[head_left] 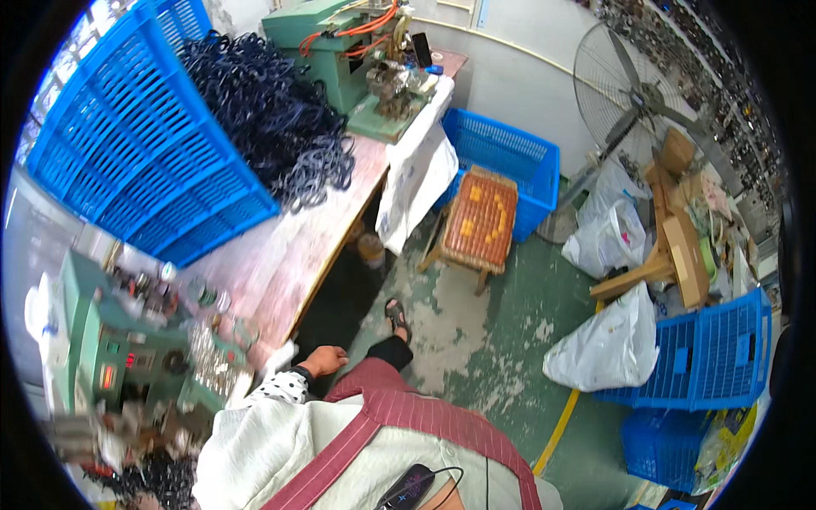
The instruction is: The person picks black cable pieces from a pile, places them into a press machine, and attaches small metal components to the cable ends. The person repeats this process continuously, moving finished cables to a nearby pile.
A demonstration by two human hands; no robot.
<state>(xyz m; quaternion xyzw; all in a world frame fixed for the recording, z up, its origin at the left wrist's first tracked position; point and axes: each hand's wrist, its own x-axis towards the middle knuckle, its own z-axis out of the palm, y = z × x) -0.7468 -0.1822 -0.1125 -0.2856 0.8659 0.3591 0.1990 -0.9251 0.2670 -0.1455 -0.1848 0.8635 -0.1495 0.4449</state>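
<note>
My left hand (pixel 325 361) is beside the front edge of the worktable (pixel 293 255), above my lap. Its fingers are curled together and nothing shows in them. A dark band circles that wrist, below a white sleeve with black dots. At the bottom edge of the view, a dark phone-like device (pixel 411 487) with a black cable lies against my pale top and red striped apron. Beside it shows a small patch of skin, seemingly my right hand (pixel 448 495); its fingers are hidden. A green machine (pixel 127 353) with lit displays stands left of my left hand.
A tilted blue crate (pixel 144 140) spills dark looped strips (pixel 263 115) onto the table. Beyond stands another green machine (pixel 327 51). A stool (pixel 478 219) stands before a blue basket (pixel 535 174). A fan (pixel 633 93), white bags (pixel 608 340) and blue crates (pixel 705 353) line the right.
</note>
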